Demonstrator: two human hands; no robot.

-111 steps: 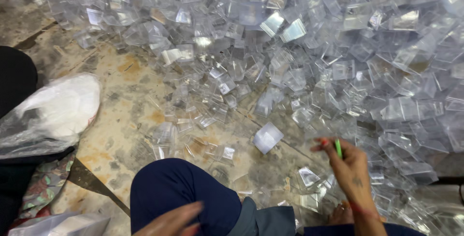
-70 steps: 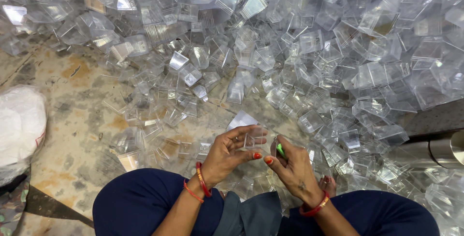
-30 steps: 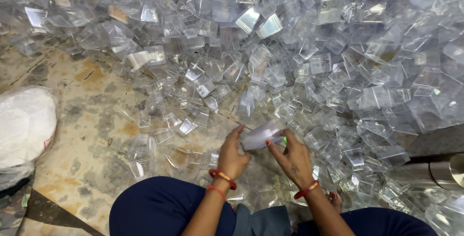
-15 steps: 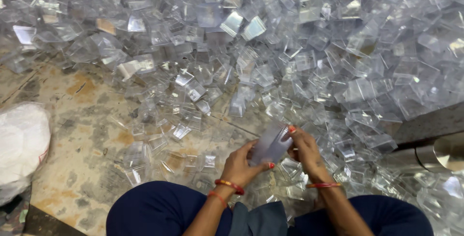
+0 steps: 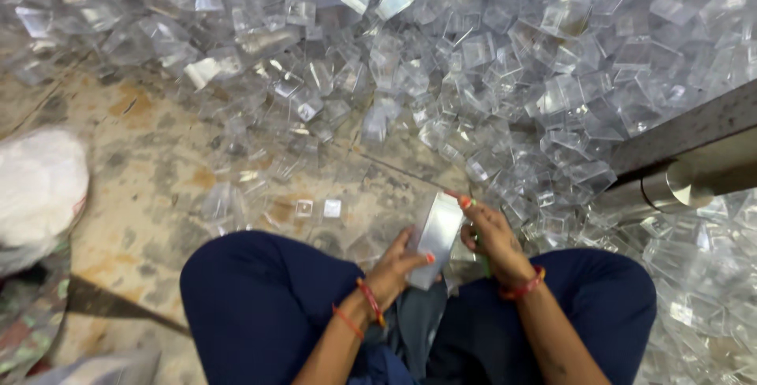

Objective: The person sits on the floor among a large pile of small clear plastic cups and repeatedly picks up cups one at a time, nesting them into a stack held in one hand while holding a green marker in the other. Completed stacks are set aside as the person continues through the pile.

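While the person is sitting cross-legged on the floor, both hands are working a single clear plastic box (image 5: 436, 237) just above the blue-trousered knees (image 5: 260, 298). The left hand (image 5: 397, 265) is gripping the box's lower edge, thumb across its near face, fingers curled beneath. The right hand (image 5: 490, 233) is closed on the box's upper right edge, fingertips pinching its top corner; a slim green item (image 5: 483, 263) is showing under this palm, too hidden to identify.

Change noted: half a second ago the box was tilted between the hands and sitting a little higher; it is now standing more upright, long side running up and away from the lap, and the left hand is sitting lower on it. A second ago it was lying flatter between the fingertips. Judgement: the box is being turned and squared up in the hands, not yet released.

Beyond the box, a bare patch of stained stone floor (image 5: 158, 172) is lying to its left, with a few loose clear boxes scattered on it. Further left of the box, a white plastic bag (image 5: 35, 192) is resting at the frame edge. Right of the box, a metal tube (image 5: 702, 176) is jutting in. Farthest from the box, the large heap of clear boxes (image 5: 489, 54) is filling the upper frame.
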